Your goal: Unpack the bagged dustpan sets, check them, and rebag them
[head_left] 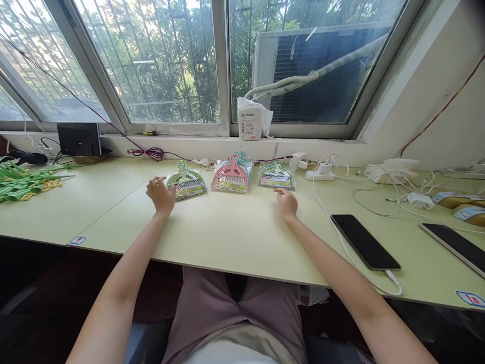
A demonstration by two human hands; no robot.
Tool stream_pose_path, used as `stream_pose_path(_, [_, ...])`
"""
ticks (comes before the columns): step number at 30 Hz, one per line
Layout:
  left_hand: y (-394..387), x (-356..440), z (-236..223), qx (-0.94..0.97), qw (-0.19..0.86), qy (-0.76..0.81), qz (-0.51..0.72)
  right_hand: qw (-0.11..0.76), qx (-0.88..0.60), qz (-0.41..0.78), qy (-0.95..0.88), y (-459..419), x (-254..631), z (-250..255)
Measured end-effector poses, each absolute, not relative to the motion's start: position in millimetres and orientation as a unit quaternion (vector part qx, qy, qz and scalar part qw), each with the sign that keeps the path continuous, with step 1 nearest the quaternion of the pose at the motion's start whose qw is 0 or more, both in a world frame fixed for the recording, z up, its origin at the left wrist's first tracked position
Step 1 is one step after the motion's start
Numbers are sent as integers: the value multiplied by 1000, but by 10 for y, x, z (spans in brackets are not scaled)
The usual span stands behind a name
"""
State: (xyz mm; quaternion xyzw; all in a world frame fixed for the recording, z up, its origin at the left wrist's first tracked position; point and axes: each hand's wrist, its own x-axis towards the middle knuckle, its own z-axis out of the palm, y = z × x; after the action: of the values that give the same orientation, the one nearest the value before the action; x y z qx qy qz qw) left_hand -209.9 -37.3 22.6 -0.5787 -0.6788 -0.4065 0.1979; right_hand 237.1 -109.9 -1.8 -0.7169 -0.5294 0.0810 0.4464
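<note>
Three groups of mini dustpan and brush sets in clear plastic wrap lie in a row on the table. My left hand [161, 195] is at the left edge of the green set [185, 183], its fingers spread and loosely curved; whether it touches the wrap I cannot tell. Pink is the top set of the middle pile [231, 174], with teal handles showing behind it. Just in front of the right-hand green set [277, 177] is my right hand [287, 202], fingers curled in and the index finger pointing left along the wrap's near edge, with nothing visible in it.
Two phones [364, 241] lie on the right, the nearer one plugged into a white cable. Chargers and tangled cables [397, 182] spread along the back right. Green plastic pieces [26, 184] are heaped far left, near a dark tablet [79, 139]. A tissue pack [250, 121] stands on the sill.
</note>
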Motion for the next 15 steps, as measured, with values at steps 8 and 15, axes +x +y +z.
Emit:
stream_pose_path(8, [-606, -1454, 245, -753, 198, -500, -379, 388, -870, 38, -302, -500, 2974, 41])
stream_pose_path(15, [-860, -797, 119, -911, 153, -289, -252, 342, -887, 147, -274, -315, 3135, 221])
